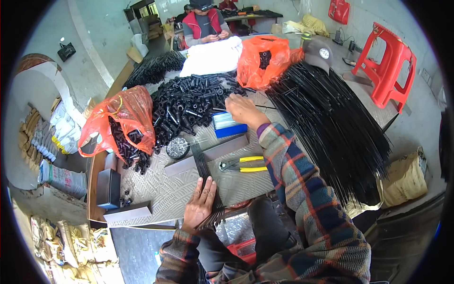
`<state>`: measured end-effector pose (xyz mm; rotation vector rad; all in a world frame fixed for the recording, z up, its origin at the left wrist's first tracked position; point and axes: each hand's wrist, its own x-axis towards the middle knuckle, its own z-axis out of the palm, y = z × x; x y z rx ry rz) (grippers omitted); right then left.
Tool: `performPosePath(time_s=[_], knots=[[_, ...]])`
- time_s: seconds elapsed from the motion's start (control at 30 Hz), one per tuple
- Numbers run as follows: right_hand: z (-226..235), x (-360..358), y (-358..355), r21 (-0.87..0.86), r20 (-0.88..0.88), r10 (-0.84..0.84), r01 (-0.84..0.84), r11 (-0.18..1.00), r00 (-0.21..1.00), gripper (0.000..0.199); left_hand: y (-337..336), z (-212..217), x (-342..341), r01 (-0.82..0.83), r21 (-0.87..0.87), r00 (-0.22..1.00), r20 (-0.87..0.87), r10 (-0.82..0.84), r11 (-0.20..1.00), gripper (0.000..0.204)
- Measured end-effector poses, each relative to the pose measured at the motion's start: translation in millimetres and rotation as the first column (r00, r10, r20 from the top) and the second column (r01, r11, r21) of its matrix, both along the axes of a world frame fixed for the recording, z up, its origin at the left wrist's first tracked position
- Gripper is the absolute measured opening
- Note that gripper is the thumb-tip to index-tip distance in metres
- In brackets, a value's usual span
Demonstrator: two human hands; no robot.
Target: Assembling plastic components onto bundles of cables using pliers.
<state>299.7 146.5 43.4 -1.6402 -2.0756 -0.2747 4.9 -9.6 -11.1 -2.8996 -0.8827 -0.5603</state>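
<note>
My left hand point(200, 203) lies flat, fingers apart, on a row of thin black rods point(206, 173) near the table's front edge. My right hand point(242, 110) reaches forward to the heap of short black plastic tubes point(189, 106), its fingers pinched together at the heap's right edge; what they hold is too small to tell. A blue box point(227, 126) of thin metal pins sits just below that hand. Yellow-handled pliers point(243, 164) lie between my two arms.
An orange bag point(120, 118) of tubes sits at left, another orange bag point(262, 59) at the back. A big fan of long black rods point(331, 123) covers the right side. A round tin point(178, 147), grey bars point(208, 154), a red stool point(390, 71); a person point(203, 23) works beyond.
</note>
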Motion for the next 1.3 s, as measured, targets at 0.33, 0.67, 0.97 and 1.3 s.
performPosePath(time_s=[0.33,0.67,0.97,1.3], knots=[[68,-68,-202,0.14,-0.612,0.232,-0.186,0.973,0.756,0.022,-8,-1,-12,-0.019,-0.059,0.999,0.046,0.022,0.998,0.097],[102,-99,-283,0.43,-0.274,0.446,-0.306,0.849,0.852,0.018,-50,130,2,0.619,-0.544,0.565,0.809,0.16,0.567,0.04],[87,-109,-262,0.385,-0.202,0.374,-0.278,0.88,0.905,0.029,-51,131,-6,0.535,-0.518,0.608,0.785,0.121,0.667,0.027],[88,-103,-261,0.352,-0.298,0.41,-0.3,0.887,0.862,0.044,-43,131,-1,0.52,-0.521,0.642,0.761,0.093,0.677,0.022]])
